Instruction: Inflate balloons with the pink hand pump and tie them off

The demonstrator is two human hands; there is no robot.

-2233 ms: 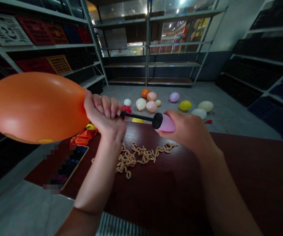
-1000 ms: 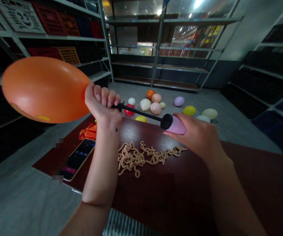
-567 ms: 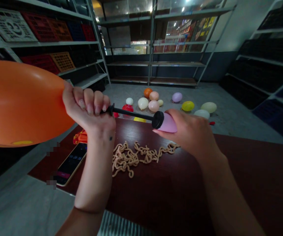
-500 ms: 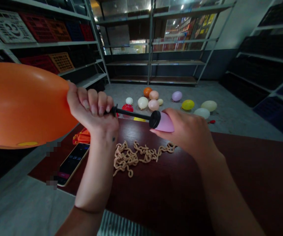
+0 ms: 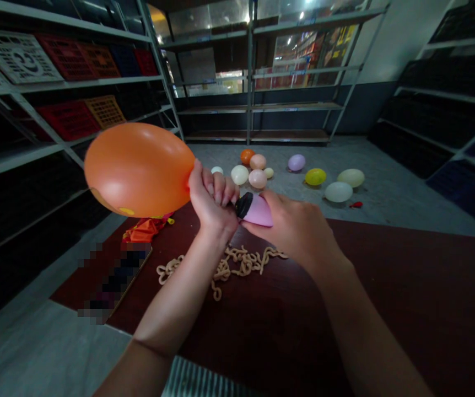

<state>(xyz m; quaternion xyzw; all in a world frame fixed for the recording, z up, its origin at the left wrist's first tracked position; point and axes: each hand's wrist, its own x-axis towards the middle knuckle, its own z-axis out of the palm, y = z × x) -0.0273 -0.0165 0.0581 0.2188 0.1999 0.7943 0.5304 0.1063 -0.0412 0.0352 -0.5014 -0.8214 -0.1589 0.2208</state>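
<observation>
An inflated orange balloon (image 5: 138, 168) points out to the left, its neck inside my closed left hand (image 5: 215, 198). That hand also wraps the front end of a hand pump, which is mostly hidden by the fingers. My right hand (image 5: 303, 226) grips the pump's pink body (image 5: 260, 211), whose black collar touches my left hand; no rod shows between them. Beneath the hands, tan twisted cords (image 5: 246, 262) lie in a loose tangle on the dark red table (image 5: 406, 286).
Orange and yellow deflated balloons (image 5: 144, 229) lie at the table's left, behind a partly pixelated phone (image 5: 124, 281). Several balloons (image 5: 315, 177) rest on the floor beyond. Shelves with crates (image 5: 18, 58) stand left, and a metal rack (image 5: 249, 105) stands at the back.
My left hand and the balloon have moved right, up against the pump's collar. The black rod seen earlier has gone into the body. My right hand has shifted slightly left.
</observation>
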